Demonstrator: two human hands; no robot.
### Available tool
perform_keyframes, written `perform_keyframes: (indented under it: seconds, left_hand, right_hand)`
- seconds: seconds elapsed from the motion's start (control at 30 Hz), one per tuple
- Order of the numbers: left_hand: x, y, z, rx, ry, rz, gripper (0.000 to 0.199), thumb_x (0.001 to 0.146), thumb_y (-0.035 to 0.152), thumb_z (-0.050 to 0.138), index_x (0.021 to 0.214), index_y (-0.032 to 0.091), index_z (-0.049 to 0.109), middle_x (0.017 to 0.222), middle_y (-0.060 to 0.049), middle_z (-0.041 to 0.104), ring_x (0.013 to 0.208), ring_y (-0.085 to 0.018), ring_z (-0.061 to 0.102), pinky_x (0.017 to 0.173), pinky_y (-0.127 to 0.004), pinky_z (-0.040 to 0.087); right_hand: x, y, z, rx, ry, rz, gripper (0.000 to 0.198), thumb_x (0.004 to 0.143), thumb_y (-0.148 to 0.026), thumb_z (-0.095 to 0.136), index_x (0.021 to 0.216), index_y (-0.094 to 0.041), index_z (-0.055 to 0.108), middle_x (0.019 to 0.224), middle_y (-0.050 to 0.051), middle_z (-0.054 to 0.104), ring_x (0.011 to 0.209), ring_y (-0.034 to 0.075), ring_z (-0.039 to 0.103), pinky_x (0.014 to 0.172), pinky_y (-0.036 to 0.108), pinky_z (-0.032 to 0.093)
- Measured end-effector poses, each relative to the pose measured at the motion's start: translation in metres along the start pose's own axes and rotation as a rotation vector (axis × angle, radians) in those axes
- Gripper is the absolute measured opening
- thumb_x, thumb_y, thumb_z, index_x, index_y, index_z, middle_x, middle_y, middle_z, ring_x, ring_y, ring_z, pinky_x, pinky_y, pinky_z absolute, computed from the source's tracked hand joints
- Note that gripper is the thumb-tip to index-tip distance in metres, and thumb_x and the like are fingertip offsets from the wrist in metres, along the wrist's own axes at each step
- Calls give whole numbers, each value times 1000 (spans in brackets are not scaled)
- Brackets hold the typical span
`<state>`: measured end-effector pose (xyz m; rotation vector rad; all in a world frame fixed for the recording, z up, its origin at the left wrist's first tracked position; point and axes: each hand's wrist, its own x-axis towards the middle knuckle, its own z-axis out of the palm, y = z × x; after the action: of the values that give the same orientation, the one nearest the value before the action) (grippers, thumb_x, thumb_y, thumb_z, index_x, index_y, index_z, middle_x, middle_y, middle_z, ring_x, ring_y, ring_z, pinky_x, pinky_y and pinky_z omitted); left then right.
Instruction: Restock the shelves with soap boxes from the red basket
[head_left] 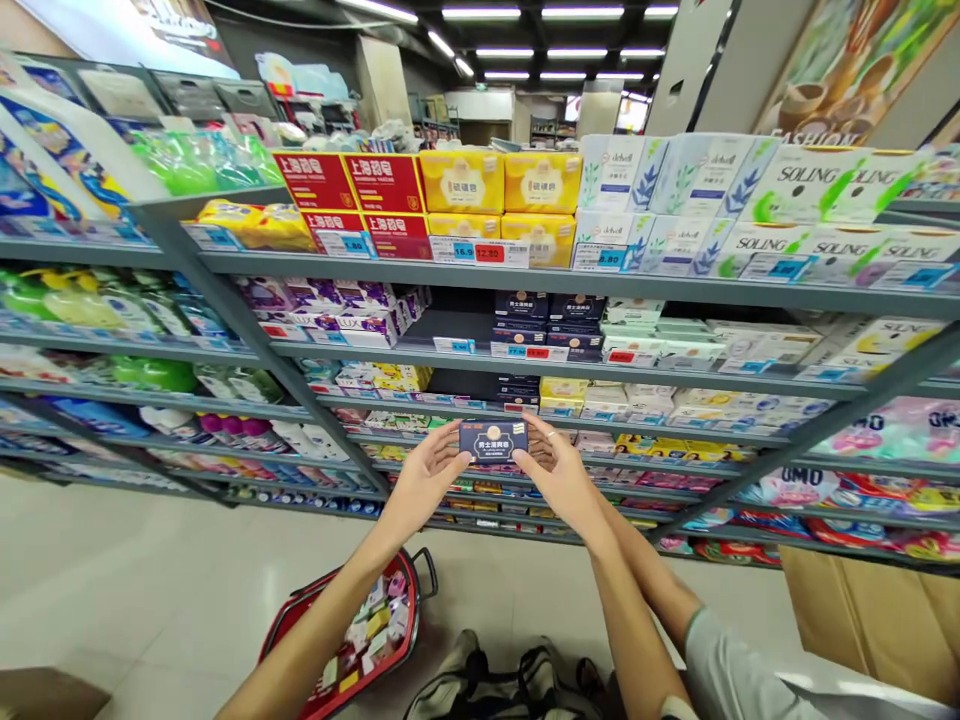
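Observation:
A small dark-blue soap box (493, 443) with white lettering is held level in front of the shelves, its printed face toward me. My left hand (439, 462) grips its left end, thumb along the lower edge. On the right end, my right hand (553, 465) grips it too, and a ring shows on one finger. Similar dark-blue boxes (521, 305) are stacked on the shelf just above and beyond. Below my left forearm, a red basket (411, 640) with a black rim stands on the floor, holding many small packs.
Red boxes (315, 183), yellow boxes (461, 183) and white-blue boxes (621, 175) line the upper shelf (525, 278). Cardboard boxes (862, 620) stand at lower right. A second forearm (652, 580) with a pale sleeve runs beside my right arm; whose it is, I cannot tell.

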<state>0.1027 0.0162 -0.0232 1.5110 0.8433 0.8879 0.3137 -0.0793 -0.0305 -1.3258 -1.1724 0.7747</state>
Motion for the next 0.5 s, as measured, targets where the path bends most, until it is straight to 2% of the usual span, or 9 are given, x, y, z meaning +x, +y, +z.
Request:
perform_keyframes:
  seconds: [0.1, 0.2, 0.33, 0.5]
  left_hand:
    - [12, 3, 0, -4, -20, 39, 63, 86, 47, 77, 141, 23, 58, 139, -12, 66, 112, -24, 71, 104, -42, 58]
    - [29, 14, 3, -8, -52, 89, 65, 87, 47, 77, 144, 23, 58, 139, -12, 67, 115, -25, 71, 106, -44, 58]
    - [55, 35, 10, -11, -87, 156, 65, 87, 46, 76, 145, 21, 58, 140, -14, 67, 122, -29, 68, 107, -46, 58]
    - [98, 54, 15, -27, -82, 281, 60, 86, 39, 77, 140, 19, 60, 141, -15, 67, 129, -30, 66, 114, -50, 54]
  right_hand:
    - [9, -4, -6, -21, 30, -23, 66, 93, -46, 72, 154, -34, 50, 123, 5, 73, 98, 21, 70, 88, 37, 60]
    - [18, -14, -12, -19, 114, -51, 72, 93, -48, 72, 156, -29, 45, 125, 8, 72, 99, 21, 70, 92, 38, 59]
    - [34, -31, -22, -82, 166, -72, 69, 92, -52, 72, 152, -27, 49, 132, 11, 69, 106, 24, 70, 97, 42, 58]
    - [71, -51, -36, -146, 182, -201, 64, 92, -48, 73, 149, -28, 53, 133, 11, 69, 108, 26, 72, 99, 45, 60]
